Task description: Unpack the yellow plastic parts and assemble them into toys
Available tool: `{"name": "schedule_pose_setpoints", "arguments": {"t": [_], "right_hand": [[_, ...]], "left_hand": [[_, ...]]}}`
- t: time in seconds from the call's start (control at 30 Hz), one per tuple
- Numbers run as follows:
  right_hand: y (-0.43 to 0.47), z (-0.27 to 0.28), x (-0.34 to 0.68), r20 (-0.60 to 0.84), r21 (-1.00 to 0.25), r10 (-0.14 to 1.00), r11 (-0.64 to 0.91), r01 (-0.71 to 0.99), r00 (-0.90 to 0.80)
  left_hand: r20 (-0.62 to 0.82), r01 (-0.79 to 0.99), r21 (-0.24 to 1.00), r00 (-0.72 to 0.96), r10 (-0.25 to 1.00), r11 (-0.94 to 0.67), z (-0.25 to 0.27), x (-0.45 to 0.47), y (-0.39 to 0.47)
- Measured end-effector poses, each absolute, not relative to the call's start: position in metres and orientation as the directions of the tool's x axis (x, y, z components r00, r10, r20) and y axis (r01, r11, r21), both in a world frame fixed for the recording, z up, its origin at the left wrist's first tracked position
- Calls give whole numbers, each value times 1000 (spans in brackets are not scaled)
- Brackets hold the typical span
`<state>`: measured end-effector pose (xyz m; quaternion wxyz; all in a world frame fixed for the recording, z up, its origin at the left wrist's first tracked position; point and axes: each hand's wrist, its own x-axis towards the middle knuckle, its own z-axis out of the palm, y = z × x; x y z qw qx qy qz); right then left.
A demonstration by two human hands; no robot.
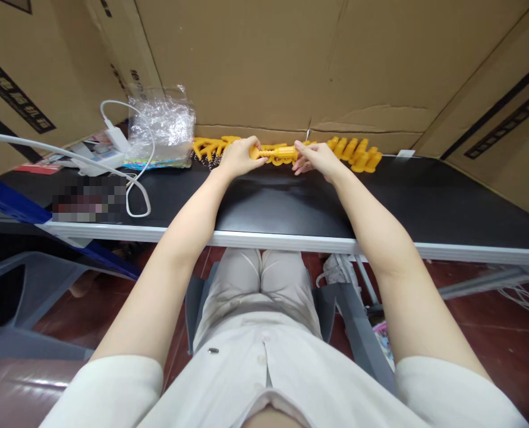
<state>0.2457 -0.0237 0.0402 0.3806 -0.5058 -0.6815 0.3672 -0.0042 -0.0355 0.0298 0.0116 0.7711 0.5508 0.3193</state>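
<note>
My left hand (242,156) pinches one end of a yellow threaded plastic piece (268,153), thumb and forefinger closed on it. On the other side, my right hand (317,159) has its fingers closed on a yellow ribbed plastic sleeve (286,153). The two parts lie in line between my hands, and the thread runs up to the sleeve. Behind the left hand are yellow branching pieces (208,145) with small metal chains (211,160). Several yellow cylinder-like pieces (353,151) stand in a group right of my right hand. More yellow parts are partly hidden behind my hands.
A black tabletop (282,208) with a pale front edge lies before me, walled by cardboard (264,65). Clear plastic wrapping (160,128), a white charger (118,138) and a looping white cable (133,211) are on the left. A grey chair (37,279) stands lower left.
</note>
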Motion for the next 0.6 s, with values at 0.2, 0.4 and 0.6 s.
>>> {"name": "schedule_pose_setpoints", "arguments": {"t": [0.2, 0.4, 0.6], "right_hand": [[-17, 42, 252, 162, -910, 966, 225, 349, -201], [-20, 43, 255, 251, -899, 928, 329, 289, -276], [-14, 37, 254, 252, -894, 931, 329, 306, -264]], "left_hand": [[475, 849, 377, 166, 864, -371, 29, -6, -35], [476, 852, 368, 172, 863, -373, 31, -6, -36], [484, 845, 370, 180, 856, -386, 29, -6, -33]]}}
